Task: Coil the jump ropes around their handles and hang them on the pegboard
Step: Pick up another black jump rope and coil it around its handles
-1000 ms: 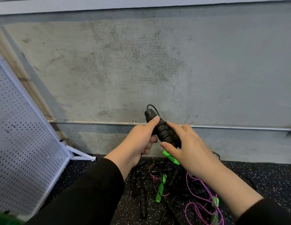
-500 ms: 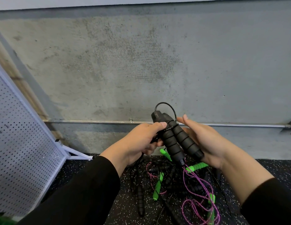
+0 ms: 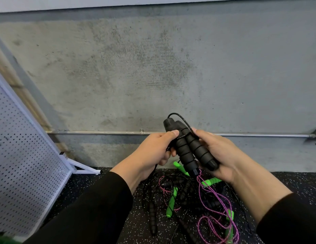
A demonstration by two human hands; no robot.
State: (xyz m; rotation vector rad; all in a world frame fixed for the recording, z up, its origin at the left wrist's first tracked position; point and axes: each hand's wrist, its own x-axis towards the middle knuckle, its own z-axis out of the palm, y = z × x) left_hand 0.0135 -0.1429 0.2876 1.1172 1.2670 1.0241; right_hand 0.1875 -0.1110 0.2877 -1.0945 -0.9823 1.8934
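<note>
Both black handles lie side by side, long axis running eleven to five. Right hand cradles them; left hand pinches the cord at nine, nearer the pegboard.

Both hands grip two black handles (side by side) above tangled ropes.
</note>
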